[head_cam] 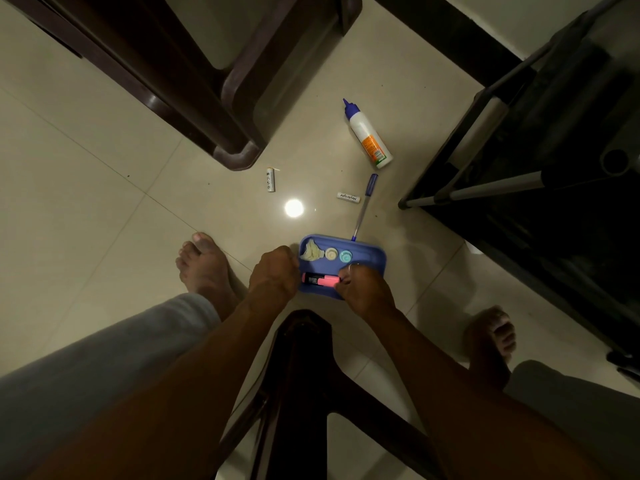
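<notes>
Beige glossy floor tiles (pixel 104 168) carry my blue tray (pixel 372 259) near a dark chair leg (pixel 239 157). My left hand (pixel 275 273) curls round its rim, and my right hand (pixel 363 289) pinches the pink highlighter (pixel 320 279).

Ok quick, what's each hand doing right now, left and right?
Left hand: fingers curled over the left rim of the blue tray, apparently gripping it.
Right hand: pinching one end of the pink highlighter.

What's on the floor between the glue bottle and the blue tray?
In the head view, a blue pen and a small white tube lie between the glue bottle and the blue tray.
</notes>
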{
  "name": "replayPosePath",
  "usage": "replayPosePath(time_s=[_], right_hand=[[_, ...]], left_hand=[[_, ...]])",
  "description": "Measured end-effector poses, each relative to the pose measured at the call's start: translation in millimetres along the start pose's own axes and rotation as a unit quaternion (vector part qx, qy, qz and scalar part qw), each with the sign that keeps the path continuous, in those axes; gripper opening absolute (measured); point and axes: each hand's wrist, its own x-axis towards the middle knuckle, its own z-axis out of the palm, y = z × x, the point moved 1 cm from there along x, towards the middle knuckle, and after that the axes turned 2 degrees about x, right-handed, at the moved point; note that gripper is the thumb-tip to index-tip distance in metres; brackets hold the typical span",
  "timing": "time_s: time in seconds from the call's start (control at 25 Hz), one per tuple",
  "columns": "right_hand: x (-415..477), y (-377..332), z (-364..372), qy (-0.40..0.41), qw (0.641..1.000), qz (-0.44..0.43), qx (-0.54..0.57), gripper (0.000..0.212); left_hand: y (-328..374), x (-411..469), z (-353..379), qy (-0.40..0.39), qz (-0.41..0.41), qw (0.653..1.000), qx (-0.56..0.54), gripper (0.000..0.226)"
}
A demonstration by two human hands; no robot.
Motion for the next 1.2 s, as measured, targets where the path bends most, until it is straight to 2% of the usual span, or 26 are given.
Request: replayPosePath(time_s=[0.24,0.36,0.56,0.68,0.88,1.04,1.2], right_hand=[[2.3,1.0,4.4,0.001,1.0,0.005,0.02,0.02],[-1.2,-2.6,1.3,0.004,0.999,-0.029,-0.025,0.019],[-15.6,-21.1,-22.9,0.099,0.989,-0.107,-0.029,0.021],[-6.8,-26.6,-46.7,0.138,0.985,-0.097,-0.031,0.017],[18.7,-20.9,-71.3,0.184,0.978,-0.083,-0.051,0.014],[41.0,-11.6,-86.3,0.211,0.975,-0.072,-0.019,0.034],[68.2,-10.8,-97.3,0.21,0.974,-0.076,-0.044,0.034]], left_hand=[[2.0,2.3,1.2,-0.002,-0.006,1.0,-0.004,0.023],[2.9,0.6,0.1,-0.001,-0.005,1.0,0.002,0.024],[15.7,-3.0,-13.2,0.027,0.008,1.0,0.004,0.022],[31.1,0.6,-23.5,0.047,0.032,0.998,-0.009,0.019],[54.0,11.8,-34.7,0.05,0.051,0.997,-0.017,0.027],[69.5,25.6,-36.5,0.056,0.075,0.996,-0.016,0.028],[80.8,47.3,-36.3,0.066,0.082,0.994,-0.017,0.029]])
